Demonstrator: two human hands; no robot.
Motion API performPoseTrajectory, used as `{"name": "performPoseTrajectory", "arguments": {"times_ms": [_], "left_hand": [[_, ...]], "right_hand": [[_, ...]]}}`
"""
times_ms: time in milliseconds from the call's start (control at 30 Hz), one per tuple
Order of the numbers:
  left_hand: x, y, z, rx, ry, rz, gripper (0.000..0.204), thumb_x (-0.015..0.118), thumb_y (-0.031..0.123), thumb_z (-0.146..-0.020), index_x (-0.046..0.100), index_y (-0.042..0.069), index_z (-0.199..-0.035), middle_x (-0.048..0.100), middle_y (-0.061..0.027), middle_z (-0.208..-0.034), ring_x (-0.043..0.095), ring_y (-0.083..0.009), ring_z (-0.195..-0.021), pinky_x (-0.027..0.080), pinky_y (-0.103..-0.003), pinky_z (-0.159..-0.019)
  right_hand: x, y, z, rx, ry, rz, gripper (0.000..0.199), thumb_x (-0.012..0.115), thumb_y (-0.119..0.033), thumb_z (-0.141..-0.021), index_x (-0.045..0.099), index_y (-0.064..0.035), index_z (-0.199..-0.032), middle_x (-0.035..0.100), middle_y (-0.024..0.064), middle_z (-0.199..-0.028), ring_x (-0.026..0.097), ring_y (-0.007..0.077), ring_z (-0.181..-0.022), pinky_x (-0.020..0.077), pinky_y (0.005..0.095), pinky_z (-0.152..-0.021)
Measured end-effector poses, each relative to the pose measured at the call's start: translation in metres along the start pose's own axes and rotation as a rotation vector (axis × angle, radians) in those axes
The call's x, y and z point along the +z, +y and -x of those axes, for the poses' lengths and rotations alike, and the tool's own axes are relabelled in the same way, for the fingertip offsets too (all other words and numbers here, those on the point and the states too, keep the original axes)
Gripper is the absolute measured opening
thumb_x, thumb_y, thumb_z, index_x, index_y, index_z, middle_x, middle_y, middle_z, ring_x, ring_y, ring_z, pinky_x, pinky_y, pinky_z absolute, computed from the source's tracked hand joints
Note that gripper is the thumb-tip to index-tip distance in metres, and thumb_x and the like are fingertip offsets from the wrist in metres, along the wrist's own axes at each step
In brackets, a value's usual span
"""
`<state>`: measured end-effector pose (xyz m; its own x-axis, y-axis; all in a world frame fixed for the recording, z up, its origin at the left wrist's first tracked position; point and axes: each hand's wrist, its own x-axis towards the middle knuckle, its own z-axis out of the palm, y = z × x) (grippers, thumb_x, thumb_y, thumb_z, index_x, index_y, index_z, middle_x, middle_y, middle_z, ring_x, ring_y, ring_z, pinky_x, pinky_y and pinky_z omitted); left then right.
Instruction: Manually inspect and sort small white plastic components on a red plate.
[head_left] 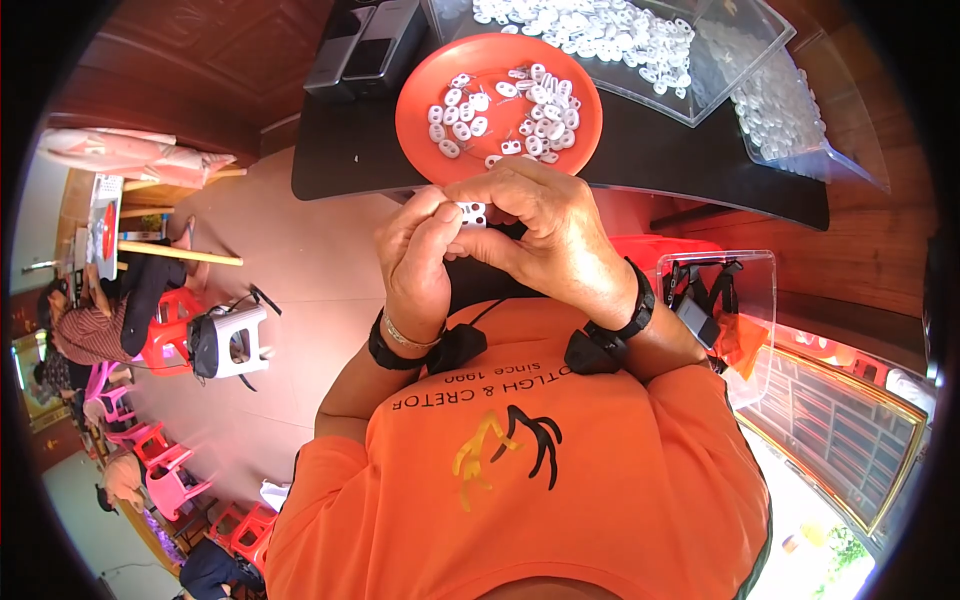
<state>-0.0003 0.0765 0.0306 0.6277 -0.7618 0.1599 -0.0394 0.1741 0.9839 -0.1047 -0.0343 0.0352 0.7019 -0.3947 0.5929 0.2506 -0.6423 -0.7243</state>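
Note:
My left hand [418, 262] and my right hand [545, 232] meet in front of my chest, just below the edge of a black table [340, 160]. Together they pinch a small white plastic part [472, 212] between their fingertips. Right above the hands sits a round orange plate [420, 95] with several small white oval parts [510, 110] scattered on it. Both wrists wear black bands, and the left also has a thin metal bracelet.
Clear plastic bins [700, 70] full of white parts stand at the back of the table, beside a dark box [365, 45]. A clear container [720, 300] with black straps is at my right. Other people, red and pink stools [165, 470] and a grey stool [235, 340] are at the left.

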Motion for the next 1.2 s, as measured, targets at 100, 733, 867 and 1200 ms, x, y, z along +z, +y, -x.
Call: {"name": "performPoseTrajectory", "arguments": {"times_ms": [100,733,867,1200], "left_hand": [[0.002,0.008,0.001,0.011,0.000,-0.036,0.022,0.050,0.011,-0.088,0.052,-0.001,-0.070,0.043,0.0012,-0.061,0.037,-0.0060,-0.055,0.030,-0.024,-0.050],[0.002,0.011,0.009,0.036,-0.073,-0.024,0.023,0.049,0.010,-0.084,0.044,0.000,-0.064,0.040,0.0004,-0.061,0.036,-0.0074,-0.058,0.027,-0.024,-0.052],[0.002,0.003,0.011,0.096,-0.065,-0.032,0.022,0.047,0.005,-0.086,0.047,0.000,-0.065,0.044,-0.0024,-0.061,0.041,-0.0087,-0.053,0.030,-0.026,-0.045],[-0.010,0.003,0.005,0.039,-0.069,0.069,0.029,0.046,0.022,-0.092,0.058,-0.002,-0.080,0.048,-0.0018,-0.066,0.040,-0.0072,-0.056,0.029,-0.022,-0.052]], "right_hand": [[-0.001,0.000,0.001,0.024,-0.006,-0.032,0.038,0.082,-0.013,-0.067,0.065,-0.0058,-0.100,0.067,0.0060,-0.088,0.065,0.0213,-0.078,0.0523,0.0299,-0.065],[-0.005,-0.003,0.006,-0.055,-0.007,-0.040,0.029,0.080,-0.012,-0.070,0.066,-0.0062,-0.095,0.067,0.0077,-0.081,0.065,0.0225,-0.068,0.0511,0.0304,-0.060],[-0.005,-0.003,0.008,-0.035,-0.008,0.001,0.022,0.078,-0.017,-0.073,0.070,-0.0108,-0.093,0.064,0.0064,-0.075,0.064,0.0243,-0.066,0.0502,0.0320,-0.059],[-0.122,-0.024,-0.018,-0.024,0.359,0.607,0.021,0.075,-0.009,-0.075,0.068,-0.0045,-0.094,0.067,0.0081,-0.082,0.064,0.0186,-0.067,0.0521,0.0287,-0.059]]}}
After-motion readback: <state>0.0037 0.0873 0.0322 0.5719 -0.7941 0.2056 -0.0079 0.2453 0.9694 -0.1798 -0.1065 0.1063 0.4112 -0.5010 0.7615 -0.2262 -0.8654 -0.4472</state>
